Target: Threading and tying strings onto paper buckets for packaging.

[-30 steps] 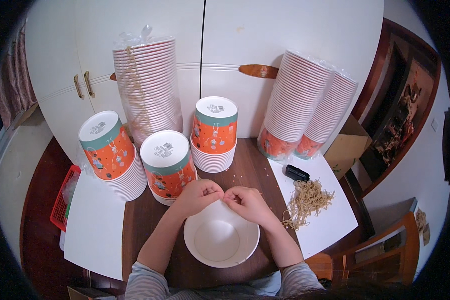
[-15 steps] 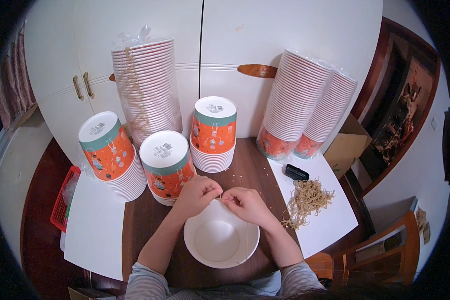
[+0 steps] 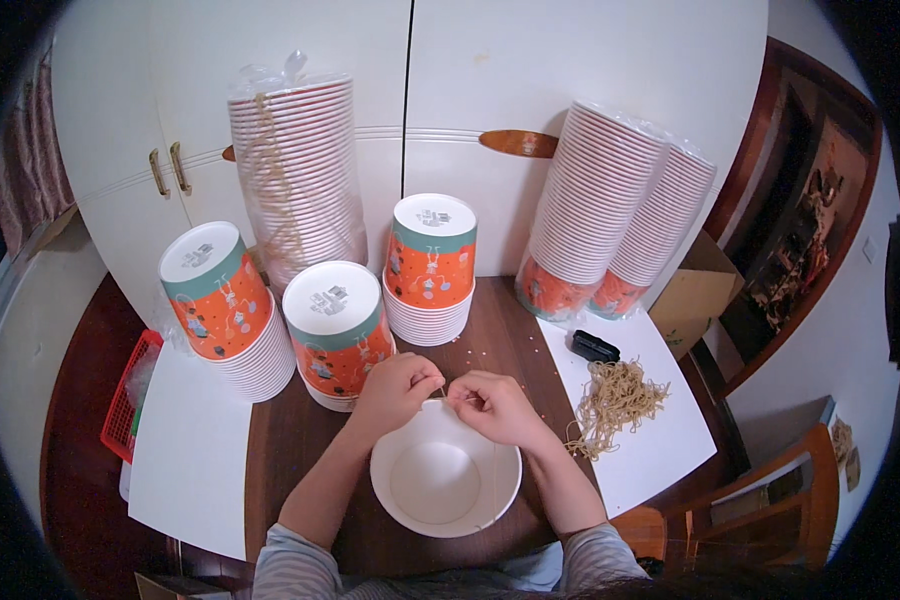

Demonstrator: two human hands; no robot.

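Bowl (image 3: 438, 485) near the front edge of the tabletop (image 3: 285, 440), the person's left hand (image 3: 400, 388) and right hand (image 3: 495, 408) at its far rim; inverted stacks (image 3: 340, 340) behind and leftward; bagged stacks (image 3: 598, 195) along the back edge; string heap (image 3: 618, 400) toward the right edge, before a small object (image 3: 594, 346).

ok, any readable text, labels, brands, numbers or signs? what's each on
Nothing legible to quote.
Left upturned tub stack: grey print on base, too small to read.
Front upturned tub stack: same.
Rear upturned tub stack: same.
Cardboard box: green mark, too blurred.
Open white tub: no print visible.
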